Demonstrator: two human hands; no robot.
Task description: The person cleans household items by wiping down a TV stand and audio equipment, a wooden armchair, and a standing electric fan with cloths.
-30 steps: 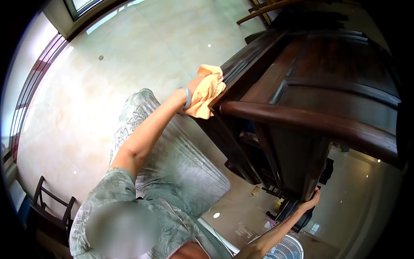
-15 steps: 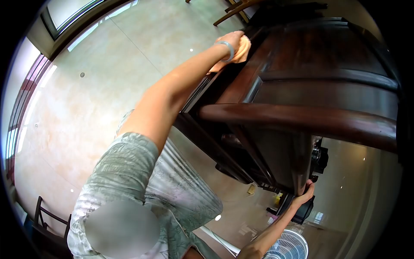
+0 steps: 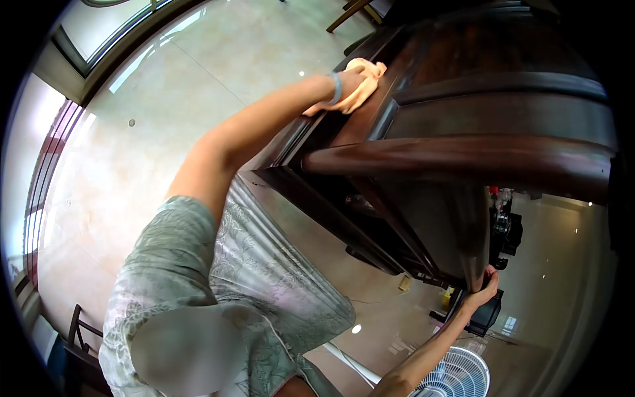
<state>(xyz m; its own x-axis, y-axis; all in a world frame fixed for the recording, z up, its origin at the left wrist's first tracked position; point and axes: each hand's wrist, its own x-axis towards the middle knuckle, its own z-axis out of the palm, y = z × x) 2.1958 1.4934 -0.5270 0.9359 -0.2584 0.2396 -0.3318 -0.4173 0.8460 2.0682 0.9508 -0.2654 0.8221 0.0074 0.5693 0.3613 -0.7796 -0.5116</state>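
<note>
My left hand (image 3: 350,82), with a pale band at the wrist, is closed on a peach-orange cloth (image 3: 360,98). The cloth presses against the flat top edge of a large dark wooden piece of furniture (image 3: 456,155), which has a thick rounded rail and panelled surfaces. Part of the fingers is hidden in the folds. At the lower right, my right hand (image 3: 486,289) grips the end of a dark upright post (image 3: 473,258) on the same furniture. Its fingers curl round the far side, partly out of sight.
A white fan (image 3: 453,376) stands by my right forearm. Black items (image 3: 508,231) and a small yellow object (image 3: 404,284) lie beyond the furniture. A dark chair (image 3: 86,351) is at lower left, and a wooden leg (image 3: 347,14) at the top. The floor is glossy tile.
My left hand has drawn the cloth along the wooden edge toward me, and more of the cloth shows. My right hand keeps its place on the post. The whole view has shifted slightly.
</note>
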